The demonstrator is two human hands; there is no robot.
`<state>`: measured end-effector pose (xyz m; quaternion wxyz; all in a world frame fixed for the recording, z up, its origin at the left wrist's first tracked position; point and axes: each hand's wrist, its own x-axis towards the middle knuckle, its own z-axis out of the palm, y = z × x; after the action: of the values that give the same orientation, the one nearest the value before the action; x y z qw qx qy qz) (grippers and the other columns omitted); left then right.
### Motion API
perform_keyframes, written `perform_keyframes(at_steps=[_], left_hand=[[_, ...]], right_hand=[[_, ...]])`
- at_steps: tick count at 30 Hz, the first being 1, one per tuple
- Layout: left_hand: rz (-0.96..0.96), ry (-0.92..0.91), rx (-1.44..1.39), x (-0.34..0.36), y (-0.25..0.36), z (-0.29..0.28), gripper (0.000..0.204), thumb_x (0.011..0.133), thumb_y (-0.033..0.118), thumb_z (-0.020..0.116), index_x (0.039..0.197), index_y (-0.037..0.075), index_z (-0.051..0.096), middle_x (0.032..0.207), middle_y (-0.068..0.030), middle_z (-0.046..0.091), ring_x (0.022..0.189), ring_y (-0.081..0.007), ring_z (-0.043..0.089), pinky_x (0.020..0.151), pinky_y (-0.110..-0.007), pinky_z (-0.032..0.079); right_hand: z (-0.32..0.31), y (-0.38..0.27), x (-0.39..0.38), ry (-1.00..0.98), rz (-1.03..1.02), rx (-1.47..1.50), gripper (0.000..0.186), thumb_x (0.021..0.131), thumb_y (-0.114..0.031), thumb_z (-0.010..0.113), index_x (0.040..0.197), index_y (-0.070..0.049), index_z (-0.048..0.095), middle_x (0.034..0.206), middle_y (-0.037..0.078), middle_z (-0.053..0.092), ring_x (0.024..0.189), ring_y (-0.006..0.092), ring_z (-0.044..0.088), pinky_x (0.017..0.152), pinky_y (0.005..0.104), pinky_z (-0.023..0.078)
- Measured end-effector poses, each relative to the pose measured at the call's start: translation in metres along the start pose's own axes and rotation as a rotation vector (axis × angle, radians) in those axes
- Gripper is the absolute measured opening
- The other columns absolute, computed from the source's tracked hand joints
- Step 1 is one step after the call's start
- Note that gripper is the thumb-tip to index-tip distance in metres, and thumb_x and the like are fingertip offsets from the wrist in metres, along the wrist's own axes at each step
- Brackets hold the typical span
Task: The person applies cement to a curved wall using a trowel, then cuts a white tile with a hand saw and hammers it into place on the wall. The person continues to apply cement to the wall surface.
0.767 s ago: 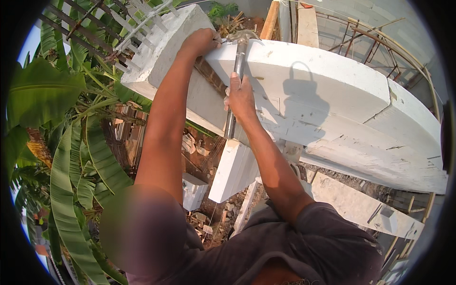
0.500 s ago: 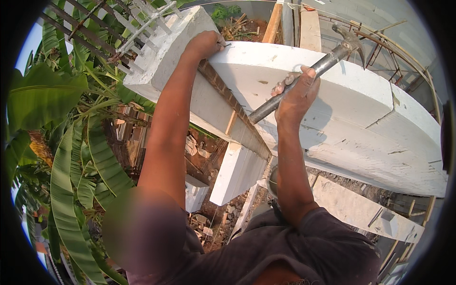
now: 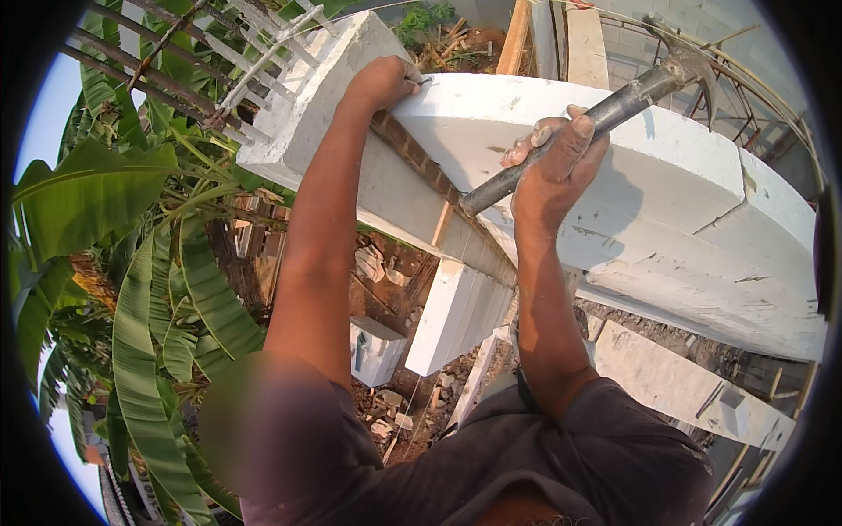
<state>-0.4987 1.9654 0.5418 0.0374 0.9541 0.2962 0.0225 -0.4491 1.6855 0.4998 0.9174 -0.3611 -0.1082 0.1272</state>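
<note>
My left hand (image 3: 386, 83) pinches a small dark nail (image 3: 423, 81) at the top left end of a curved white block panel (image 3: 465, 105), beside a squared concrete beam (image 3: 329, 83). My right hand (image 3: 553, 162) grips a metal-handled claw hammer (image 3: 627, 101), held diagonally over the panel with its head (image 3: 680, 66) raised to the upper right. A narrow strip of reddish-brown brick or timber (image 3: 412, 158) runs along the seam between the beam and the panel, below my left hand.
Banana leaves (image 3: 140, 333) and rusty rebar (image 3: 149, 70) are at the left. White blocks (image 3: 438, 316) and rubble (image 3: 395, 412) lie below, a long pale board (image 3: 667, 377) at lower right, timber (image 3: 513, 39) and bent rods (image 3: 745, 136) behind the panel.
My right hand has lifted the hammer off the nail area and swung it up and to the right. My left hand stays at the panel's corner.
</note>
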Motion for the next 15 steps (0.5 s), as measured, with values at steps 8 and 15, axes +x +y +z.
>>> perform_keyframes(at_steps=[8, 15], left_hand=[[0.032, 0.036, 0.031, 0.008, -0.012, 0.002, 0.023, 0.082, 0.017, 0.076, 0.104, 0.009, 0.078, 0.093, -0.0152, 0.075, 0.082, -0.0298, 0.071, 0.078, -0.04, 0.054], [-0.005, 0.048, 0.067, 0.002, 0.013, -0.008, 0.022, 0.082, 0.017, 0.076, 0.103, 0.009, 0.078, 0.092, -0.0159, 0.074, 0.081, -0.0313, 0.07, 0.078, -0.04, 0.054]], right_hand=[[-0.006, 0.052, -0.008, -0.397, 0.622, -0.295, 0.035, 0.106, -0.039, 0.049, 0.107, -0.004, 0.043, 0.067, 0.003, 0.046, 0.045, 0.0135, 0.048, 0.041, 0.0278, 0.045], [0.02, 0.009, 0.021, 0.238, -0.173, 0.097, 0.034, 0.106, -0.036, 0.046, 0.102, -0.002, 0.041, 0.07, 0.005, 0.048, 0.047, 0.0143, 0.051, 0.043, 0.0324, 0.048]])
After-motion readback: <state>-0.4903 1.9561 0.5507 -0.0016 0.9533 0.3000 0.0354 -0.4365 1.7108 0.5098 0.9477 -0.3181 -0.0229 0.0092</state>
